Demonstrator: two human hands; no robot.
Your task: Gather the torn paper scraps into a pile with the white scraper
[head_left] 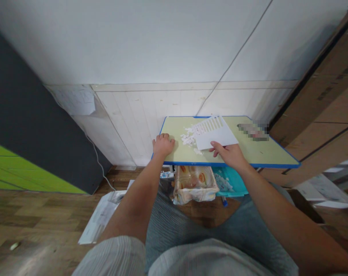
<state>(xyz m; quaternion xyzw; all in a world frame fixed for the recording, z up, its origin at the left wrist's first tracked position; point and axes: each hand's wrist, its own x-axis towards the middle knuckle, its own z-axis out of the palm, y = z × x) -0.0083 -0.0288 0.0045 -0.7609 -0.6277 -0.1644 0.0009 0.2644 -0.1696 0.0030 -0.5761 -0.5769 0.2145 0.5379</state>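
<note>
My right hand (pixel 225 152) pinches the near edge of a white paper sheet (pixel 215 134), thumb on top and fingers beneath. The sheet has a row of narrow slots or stripes near its far edge, with small reddish marks beside them. Left of it, a heap of small white paper pieces (pixel 188 138) lies on the pale yellow-green, blue-edged table (pixel 248 155). Some of the pieces are partly covered by the sheet. Resting on the tabletop at its left end, my left hand (pixel 163 145) has its fingers spread and holds nothing.
Under the table's front edge sit a cloth-lined basket (pixel 196 193) and a turquoise tray (pixel 240 188) with white scraps. A blurred-out item (pixel 253 131) lies at the table's right. Cardboard boxes (pixel 320 111) stand close on the right; a white wall (pixel 151 46) rises behind.
</note>
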